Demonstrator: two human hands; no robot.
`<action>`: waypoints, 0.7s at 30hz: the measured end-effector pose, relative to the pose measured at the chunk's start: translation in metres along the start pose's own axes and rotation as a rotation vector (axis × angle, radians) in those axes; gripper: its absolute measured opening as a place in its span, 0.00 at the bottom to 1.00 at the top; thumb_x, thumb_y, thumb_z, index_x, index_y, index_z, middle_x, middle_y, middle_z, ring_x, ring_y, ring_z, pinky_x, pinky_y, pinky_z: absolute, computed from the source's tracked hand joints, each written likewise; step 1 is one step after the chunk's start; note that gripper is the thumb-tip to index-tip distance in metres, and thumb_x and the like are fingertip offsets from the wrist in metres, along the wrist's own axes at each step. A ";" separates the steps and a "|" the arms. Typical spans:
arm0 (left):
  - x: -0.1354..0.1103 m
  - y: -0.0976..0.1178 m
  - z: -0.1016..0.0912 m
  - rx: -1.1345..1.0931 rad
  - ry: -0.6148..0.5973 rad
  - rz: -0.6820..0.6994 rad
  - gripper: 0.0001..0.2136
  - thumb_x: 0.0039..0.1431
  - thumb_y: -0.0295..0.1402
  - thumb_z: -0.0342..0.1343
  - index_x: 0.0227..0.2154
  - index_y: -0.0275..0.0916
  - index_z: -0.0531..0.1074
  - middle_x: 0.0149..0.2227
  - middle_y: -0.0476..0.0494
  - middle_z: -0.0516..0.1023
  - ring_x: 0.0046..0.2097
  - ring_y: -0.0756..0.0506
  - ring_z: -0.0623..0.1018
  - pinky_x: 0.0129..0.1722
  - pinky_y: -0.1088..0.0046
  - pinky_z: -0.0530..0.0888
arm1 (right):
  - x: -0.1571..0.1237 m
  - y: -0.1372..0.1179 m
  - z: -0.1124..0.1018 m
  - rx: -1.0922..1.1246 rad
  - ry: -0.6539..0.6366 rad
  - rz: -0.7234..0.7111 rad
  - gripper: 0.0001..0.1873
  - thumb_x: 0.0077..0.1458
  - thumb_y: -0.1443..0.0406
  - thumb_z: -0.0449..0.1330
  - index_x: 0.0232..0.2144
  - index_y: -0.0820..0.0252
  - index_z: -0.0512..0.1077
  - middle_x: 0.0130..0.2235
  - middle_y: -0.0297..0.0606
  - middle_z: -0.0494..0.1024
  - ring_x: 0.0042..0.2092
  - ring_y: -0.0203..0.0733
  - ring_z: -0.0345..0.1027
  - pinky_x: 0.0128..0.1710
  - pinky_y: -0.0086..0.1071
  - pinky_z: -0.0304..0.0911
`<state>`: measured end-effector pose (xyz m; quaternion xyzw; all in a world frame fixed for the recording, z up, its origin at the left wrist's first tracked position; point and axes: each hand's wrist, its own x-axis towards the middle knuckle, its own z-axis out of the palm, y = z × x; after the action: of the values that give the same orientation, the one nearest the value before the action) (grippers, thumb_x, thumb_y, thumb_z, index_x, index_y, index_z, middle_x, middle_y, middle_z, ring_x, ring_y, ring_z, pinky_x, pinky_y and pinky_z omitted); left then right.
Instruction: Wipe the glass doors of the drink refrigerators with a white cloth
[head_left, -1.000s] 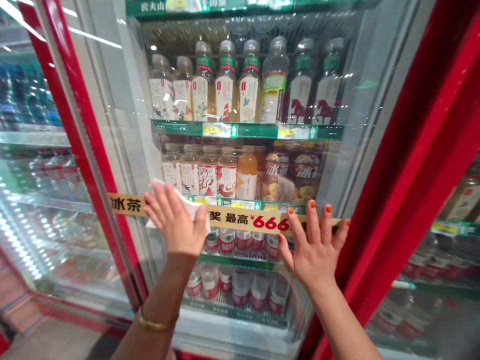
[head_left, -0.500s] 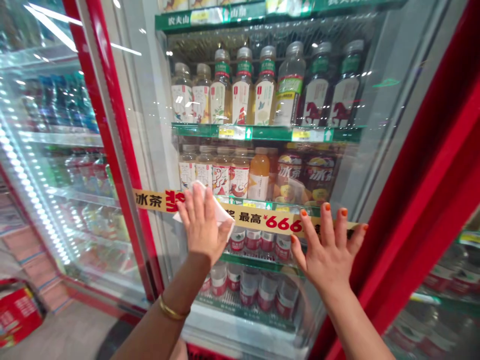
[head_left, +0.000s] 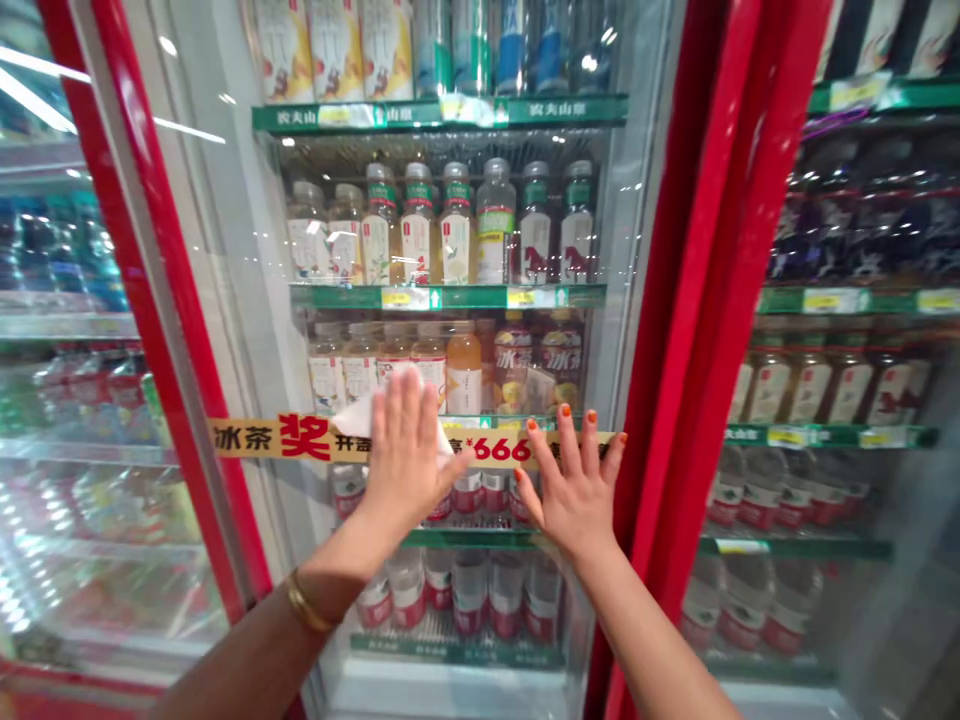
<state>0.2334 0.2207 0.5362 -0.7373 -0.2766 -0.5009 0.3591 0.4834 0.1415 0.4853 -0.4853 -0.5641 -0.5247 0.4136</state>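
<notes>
My left hand lies flat on the glass door, its fingers straight. Under its palm it holds a white cloth pinned to the pane, with the cloth's edges showing on both sides. A yellow printed strip runs across the door at this height, and the left hand and cloth hide part of it. To the right, my right hand rests on the glass over the strip's right part, fingers spread and with nothing in it.
Behind the glass, shelves carry bottled drinks and cartons. Red door frames stand on both sides. A neighbouring cooler with bottles is at the right, another lit one at the left.
My left hand has slid rightward along the strip with the cloth, uncovering printed characters to its left. My right hand stays at about the same spot. The view has swung right.
</notes>
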 end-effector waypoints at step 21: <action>-0.111 -0.039 -0.008 0.020 -0.176 -0.014 0.43 0.73 0.53 0.51 0.81 0.58 0.35 0.82 0.45 0.54 0.84 0.32 0.36 0.80 0.30 0.29 | -0.002 -0.003 0.003 0.017 0.014 0.083 0.52 0.66 0.51 0.64 0.82 0.60 0.48 0.84 0.55 0.44 0.85 0.62 0.29 0.82 0.67 0.33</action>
<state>0.1602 0.2317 0.4439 -0.7729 -0.3171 -0.4339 0.3372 0.4805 0.1438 0.4825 -0.5010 -0.5449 -0.5057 0.4431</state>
